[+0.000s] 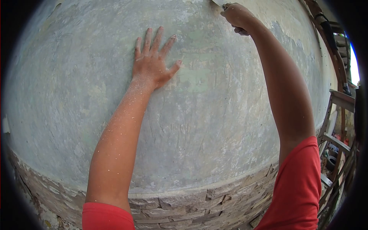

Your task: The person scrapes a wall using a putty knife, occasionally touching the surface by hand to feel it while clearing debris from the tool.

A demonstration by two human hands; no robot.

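Mottled wall [207,126] under spread left hand [152,63]

Single head cam, worn by the person, wide lens: rounded dark corners, bowed lines. Shoots forward from behind and above the sleeves, straight into the wall [211,126]; close range, wall fills most of frame, left grip [152,65] flat on it. Left arm [119,142] enters from 7 o'clock, right arm [283,80] from 4-5. Stone band [168,212] at 6, ladder-like frame [337,143] at 3.

Left hand [152,65] on wall [207,126], ladder [336,143] rightward
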